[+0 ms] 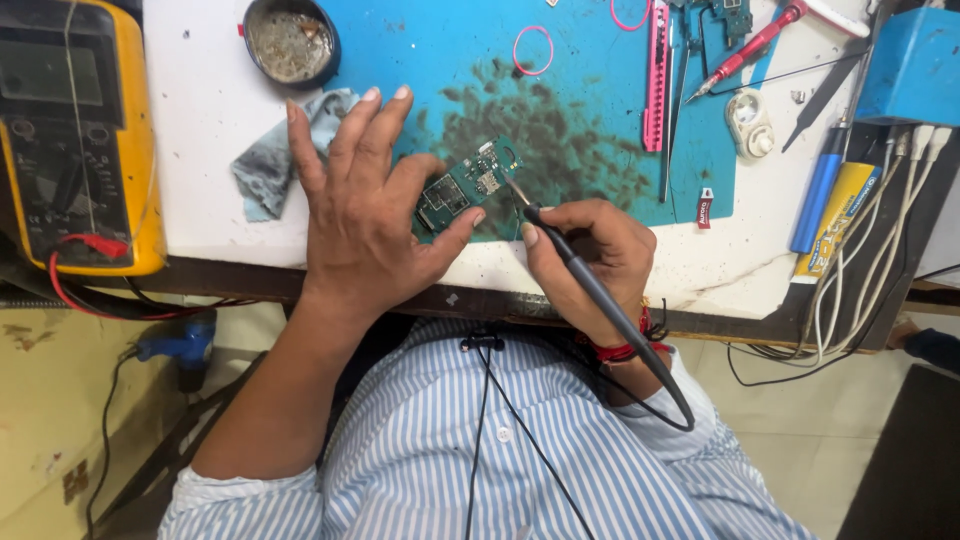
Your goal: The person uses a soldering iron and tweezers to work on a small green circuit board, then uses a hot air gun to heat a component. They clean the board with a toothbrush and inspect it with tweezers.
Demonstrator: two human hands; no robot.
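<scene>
A small green circuit board (465, 187) lies on the blue mat (590, 60) near the front edge of the white bench (200, 110), pinned there by the person's left hand (365, 215): the thumb presses its near edge and the fingers fan out flat beyond it, not curled around anything. The right hand (590, 250) is closed in a pen grip on a soldering iron (590, 285), whose thin tip touches the board's upper right end.

The likely troubles start at that tip. The left thumb sits close beside it, so a slip could burn skin. The board is held by pressure alone — a nudge could slide it and smear solder across neighbouring parts. The iron's dark cord loops down over the striped shirt (520, 450) and could drag on the hand.

The board is thin, rigid and roughly rectangular, with small metal parts on its face. The mat looks rubbery and is heavily stained with dark blotches. A crumpled grey-blue cloth (270, 165) lies soft beside the left hand, a round black tin (290, 42) holds crusty residue, and a yellow meter (70, 130) — hard plastic — stands at far left.
</scene>
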